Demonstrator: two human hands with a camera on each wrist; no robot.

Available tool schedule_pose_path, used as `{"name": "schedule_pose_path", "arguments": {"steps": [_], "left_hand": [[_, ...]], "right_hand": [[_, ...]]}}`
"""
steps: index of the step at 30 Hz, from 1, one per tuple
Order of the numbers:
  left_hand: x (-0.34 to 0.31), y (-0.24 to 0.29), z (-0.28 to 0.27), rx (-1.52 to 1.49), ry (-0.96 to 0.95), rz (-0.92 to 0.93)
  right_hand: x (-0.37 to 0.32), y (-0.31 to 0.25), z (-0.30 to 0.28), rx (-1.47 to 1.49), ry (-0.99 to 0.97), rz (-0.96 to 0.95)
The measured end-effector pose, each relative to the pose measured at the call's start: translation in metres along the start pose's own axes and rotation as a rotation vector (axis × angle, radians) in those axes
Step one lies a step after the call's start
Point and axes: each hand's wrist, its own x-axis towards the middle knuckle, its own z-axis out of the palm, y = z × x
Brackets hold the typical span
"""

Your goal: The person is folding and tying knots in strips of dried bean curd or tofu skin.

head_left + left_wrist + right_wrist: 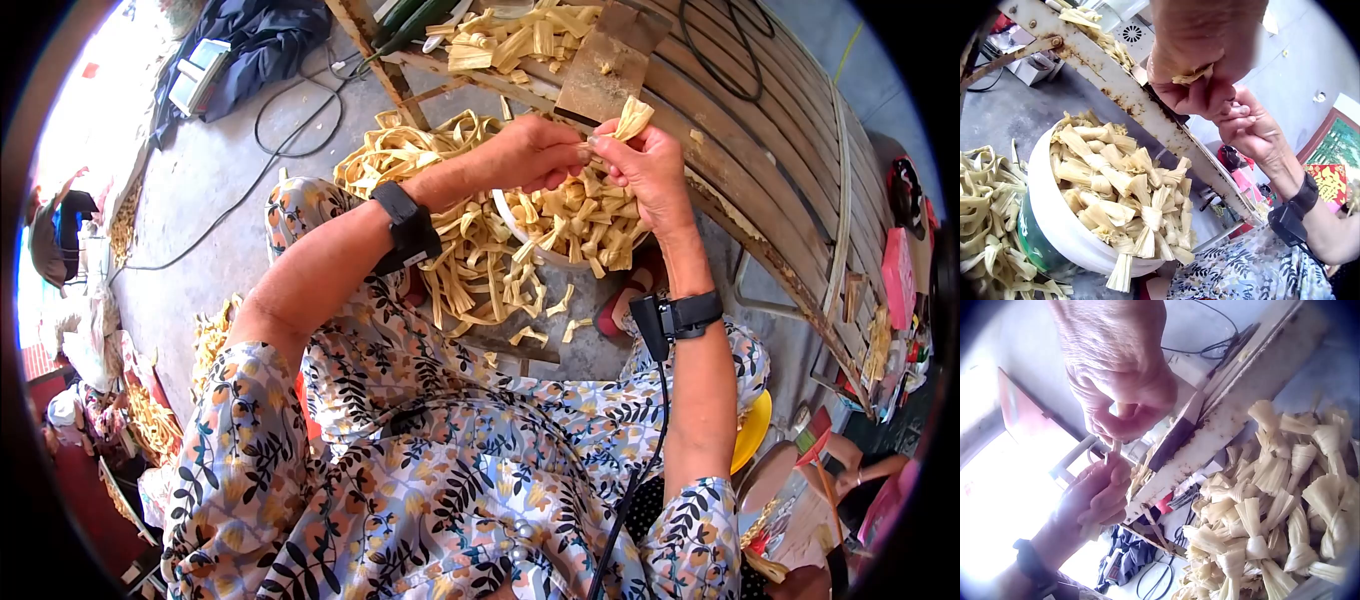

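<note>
Both hands meet above a white-rimmed tub of pale yellow knotted strips. The right hand pinches a pale strip piece, whose fanned end stands up past the thumb and fingers. Opposite it, the left hand has its fingers curled, gripping the strip's narrow part close to the right fingertips. In the left wrist view, some dry strip shows at the left hand. The fingers hide most of the piece.
Loose long strips lie heaped left of the tub. A slatted wooden surface with a rusty edge stands beyond, bearing a board and more pieces. A black cable crosses the floor at left.
</note>
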Motion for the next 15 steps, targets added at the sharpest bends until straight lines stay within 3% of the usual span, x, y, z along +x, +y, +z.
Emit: {"name": "schedule_pose_path", "arguments": {"steps": [6, 11, 15], "left_hand": [[-0.002, 0.001, -0.009, -0.171, -0.106, -0.069], [0.015, 0.009, -0.037, 0.014, 0.081, 0.042], [0.042, 0.013, -0.053, -0.106, 0.227, 0.113]], "right_hand": [[0.002, -0.004, -0.008, 0.086, -0.017, 0.03], [0.018, -0.012, -0.03, 0.193, 0.151, -0.003], [0.038, -0.016, -0.034, 0.299, 0.246, -0.091]]}}
